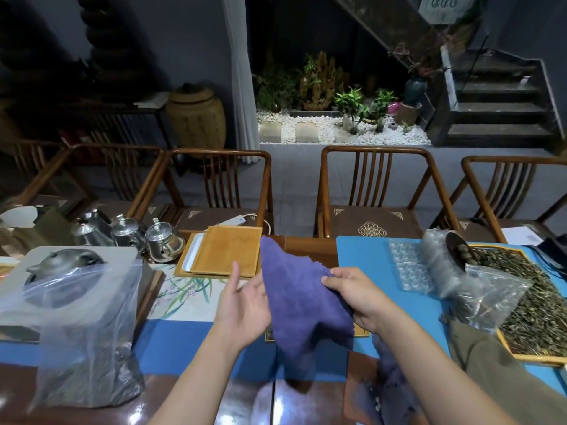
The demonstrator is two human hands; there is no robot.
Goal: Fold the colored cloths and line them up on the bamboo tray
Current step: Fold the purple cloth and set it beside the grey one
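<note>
Head cam only, so one angle here. Hard-to-see stuff first: the lower end of the purple cloth (302, 305) goes blurry near the table edge, and there's more purple fabric (389, 378) bunched under the right forearm that I can't make out properly. The bamboo tray (228, 251) sits on a white tray (190, 253), which it mostly covers.

The cloth hangs in the air over the blue mat (368, 256), well short of the bamboo tray, with its top corner pointing up toward that tray. The right hand (356, 297) pinches its right edge, thumb on top, fingers curled underneath. The left hand (245, 305) is open, palm against the cloth's left edge, fingers relaxed and not gripping anything.
</note>
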